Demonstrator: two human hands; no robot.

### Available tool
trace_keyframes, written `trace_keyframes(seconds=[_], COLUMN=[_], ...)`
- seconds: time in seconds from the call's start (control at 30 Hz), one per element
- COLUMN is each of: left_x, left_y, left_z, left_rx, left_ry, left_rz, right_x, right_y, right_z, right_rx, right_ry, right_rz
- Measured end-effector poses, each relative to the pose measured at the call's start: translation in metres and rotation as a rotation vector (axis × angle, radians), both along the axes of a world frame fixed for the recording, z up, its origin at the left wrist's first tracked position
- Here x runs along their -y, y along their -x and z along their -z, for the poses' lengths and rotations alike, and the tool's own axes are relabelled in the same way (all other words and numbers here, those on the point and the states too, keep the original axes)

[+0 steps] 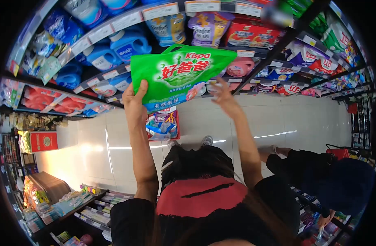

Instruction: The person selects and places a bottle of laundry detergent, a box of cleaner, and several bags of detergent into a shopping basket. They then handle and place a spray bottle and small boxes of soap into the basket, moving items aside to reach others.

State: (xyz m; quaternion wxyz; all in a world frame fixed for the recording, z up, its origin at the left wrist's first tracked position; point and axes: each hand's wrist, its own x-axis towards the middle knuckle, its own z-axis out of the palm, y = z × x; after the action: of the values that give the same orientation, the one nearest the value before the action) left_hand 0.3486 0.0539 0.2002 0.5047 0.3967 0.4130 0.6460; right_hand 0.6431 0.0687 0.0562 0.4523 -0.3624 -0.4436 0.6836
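A green Kispa laundry detergent bag [184,76] is held up in front of the shelves, its printed face toward me. My left hand [135,96] grips its lower left edge, with the thumb across the front. Close to the bag's right side, my right hand [225,98] is raised with fingers spread and slightly blurred, holding nothing. Below the bag, a red basket [179,127] stands on the floor with packaged goods [162,128] in it, partly hidden by the bag.
Shelves ahead carry blue detergent bottles [128,45], a purple pouch [208,30] and red packs [251,35]. A person in dark clothes [339,184] crouches at the lower right, near another shelf. A red box [44,141] stands to the left, and stocked shelves [91,215] lie behind me.
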Motion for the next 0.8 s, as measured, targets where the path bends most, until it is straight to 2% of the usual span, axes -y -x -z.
trace_keyframes(seconds=[0.1,0.2,0.3,0.37,0.43,0.53,0.57,0.67,0.8], left_x=[0.0,-0.001,-0.006,-0.011,-0.015,-0.023,-0.025,-0.039,-0.058], left_y=[-0.032,-0.069,-0.101,-0.121,-0.146,-0.179,-0.191,-0.219,-0.279], left_z=[-0.012,-0.029,-0.043,-0.046,-0.047,-0.057,-0.069,-0.081,-0.097], left_rx=[0.16,0.214,0.207,0.149,0.054,-0.164,-0.254,-0.345,-0.473], left_ry=[0.034,0.076,0.125,0.101,0.039,-0.092,-0.131,-0.331,-0.531], left_rz=[0.058,0.065,0.095,0.162,0.208,0.312,0.336,0.598,0.689], right_x=[0.028,0.033,0.023,0.02,0.02,0.018,0.025,0.024,0.019], right_y=[0.021,0.016,-0.014,-0.029,-0.038,-0.066,-0.074,-0.112,-0.18], right_z=[0.019,-0.015,-0.021,-0.007,-0.023,-0.026,-0.052,-0.079,-0.108], right_rx=[-0.265,-0.596,-0.623,-0.63,-0.647,-0.763,-0.732,-0.727,-0.65], right_ry=[-0.023,0.166,0.155,0.095,0.008,0.024,-0.041,-0.122,-0.273], right_rz=[-0.071,0.152,0.172,0.266,0.362,0.514,0.567,0.723,0.959])
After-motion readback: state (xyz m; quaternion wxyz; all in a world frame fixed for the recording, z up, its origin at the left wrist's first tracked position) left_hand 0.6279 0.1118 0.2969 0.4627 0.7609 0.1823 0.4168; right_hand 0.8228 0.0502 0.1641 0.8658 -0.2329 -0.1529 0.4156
